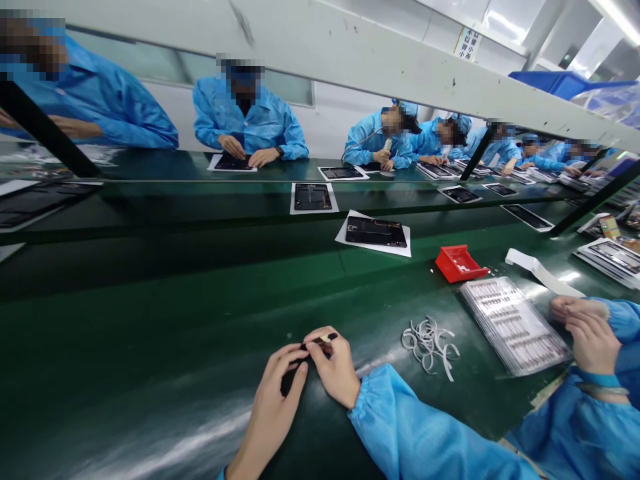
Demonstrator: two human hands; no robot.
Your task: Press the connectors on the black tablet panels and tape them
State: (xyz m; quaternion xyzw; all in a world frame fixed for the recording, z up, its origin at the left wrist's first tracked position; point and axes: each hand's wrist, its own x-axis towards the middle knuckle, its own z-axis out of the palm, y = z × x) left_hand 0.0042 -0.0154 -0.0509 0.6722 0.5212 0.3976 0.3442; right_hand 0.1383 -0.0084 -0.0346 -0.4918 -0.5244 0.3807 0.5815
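Small dark part [325, 339] at the fingertips, both hands on the job

Right hand [334, 370]: thumb and index pinched nearly closed on it; part lies across the fingertips, pale patch near its right end. Left hand [270, 400]: thumb and index slightly apart, tips at part's left end; can't tell if they grip, contact is hidden. All over green bench [150, 373]; grey strips [429, 341] well right.

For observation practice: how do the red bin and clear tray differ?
The red bin is opaque; the clear tray is see-through. The bin is small; the tray broader. The bin holds loose white bits; the tray holds rows of small parts. Both rest on the green bench.
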